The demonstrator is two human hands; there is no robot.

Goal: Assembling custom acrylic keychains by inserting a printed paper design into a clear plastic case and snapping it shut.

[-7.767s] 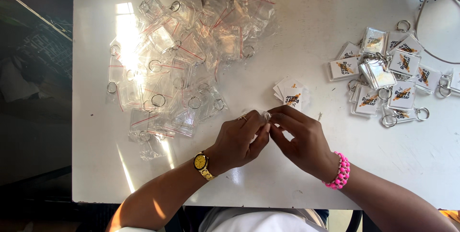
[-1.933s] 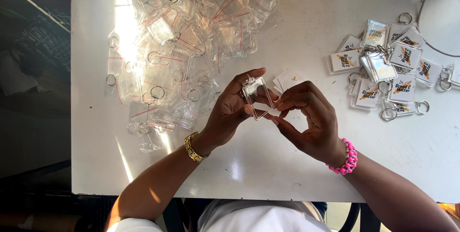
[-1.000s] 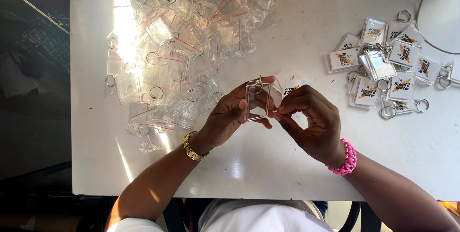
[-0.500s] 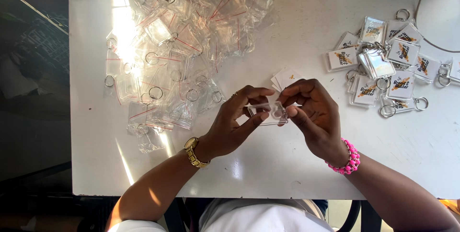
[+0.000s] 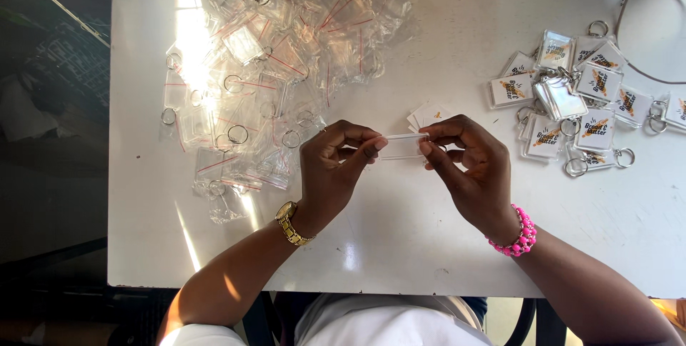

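Both my hands pinch one clear plastic keychain case [image 5: 402, 146] over the white table [image 5: 400, 246]. My left hand [image 5: 334, 171], with a gold watch at the wrist, grips the case's left end with its fingertips. My right hand [image 5: 471, 171], with a pink bead bracelet, holds the right end. The case lies flat and level between them. A small stack of printed paper inserts [image 5: 426, 114] rests on the table just beyond the case.
A heap of clear keychain cases in small plastic bags [image 5: 279, 67] covers the table's far left. A cluster of finished keychains with printed inserts and metal rings [image 5: 572, 103] lies at the far right. A thin cable [image 5: 636, 46] curves at the top right corner.
The case was held up tilted close to the camera a second ago. Both hands have lowered it toward the table and turned it flat between the fingertips.
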